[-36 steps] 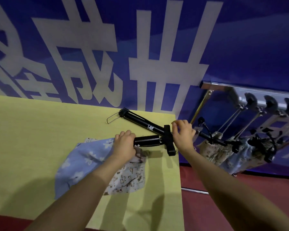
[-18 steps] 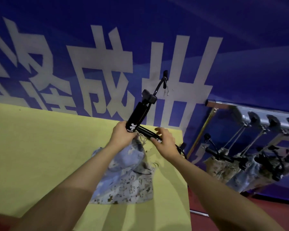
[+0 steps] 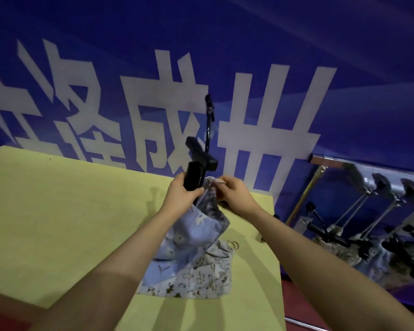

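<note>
Gripping the black pump (image 3: 193, 174) round its barrel, the left hand (image 3: 181, 195) holds it upright above the far right part of the yellow surface (image 3: 58, 211). The pump's lower end is sunk into the mouth of a pale blue cloth bag (image 3: 196, 232), just below the left hand's curled fingers. The barrel rises out of the fist with its crossbar handle (image 3: 201, 152) above it and a thin black hose (image 3: 209, 120) standing higher still.

The right hand (image 3: 234, 193) sits just beside the left, to the right of the barrel. Its thumb and fingers pinch the gathered rim of the bag at about the level of the left knuckles, and a pale cord shows at the fingertips. The bag hangs down from both hands between the forearms, its bottom resting on the surface.

Under it a second, printed bag (image 3: 201, 275) with small dark figures lies flat near the surface's right edge, its far part overlapped by the blue one.

Right of the surface, well apart from the hands, a metal rack (image 3: 368, 167) carries a row of similar dark pumps with cloth bags. A blue banner (image 3: 273, 68) with large white characters fills the background.
</note>
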